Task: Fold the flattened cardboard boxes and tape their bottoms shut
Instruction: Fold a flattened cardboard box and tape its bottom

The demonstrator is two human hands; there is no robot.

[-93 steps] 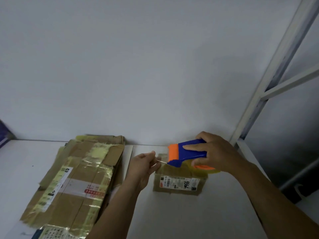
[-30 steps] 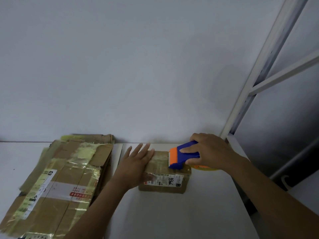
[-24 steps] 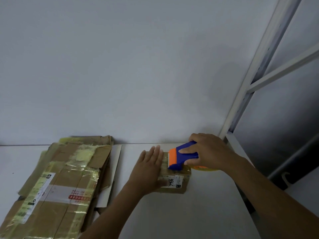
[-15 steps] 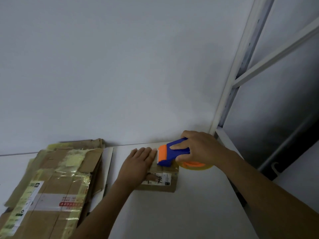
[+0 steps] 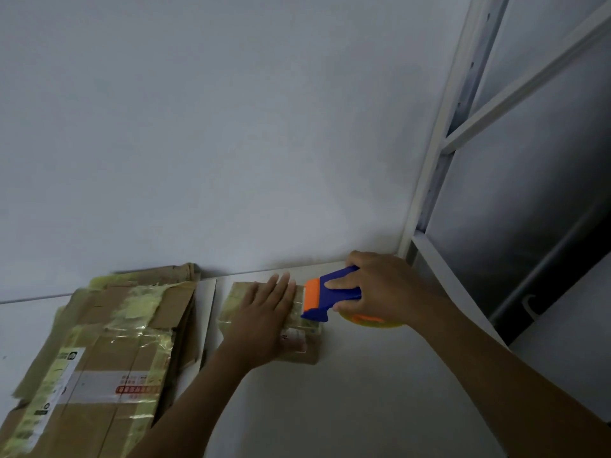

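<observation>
A small folded cardboard box (image 5: 238, 299) with a white label stands on the white table (image 5: 347, 398) near the wall. My left hand (image 5: 264, 322) lies flat on its top, fingers straight, pressing down. My right hand (image 5: 383, 289) grips a blue and orange tape dispenser (image 5: 334, 292) at the box's right edge; its tape roll (image 5: 373, 320) shows below my fingers. A pile of flattened cardboard boxes (image 5: 105, 358), patched with yellowed tape, lies to the left.
A white wall (image 5: 231, 127) rises right behind the table. A white metal shelving post (image 5: 439, 160) and crossbar stand at the right, beyond the table's right edge. Bare table surface lies in front of the small box.
My left hand let go of the tape end and laid itself flat on the box top, sliding across it. The dispenser came down to the box's right edge.
</observation>
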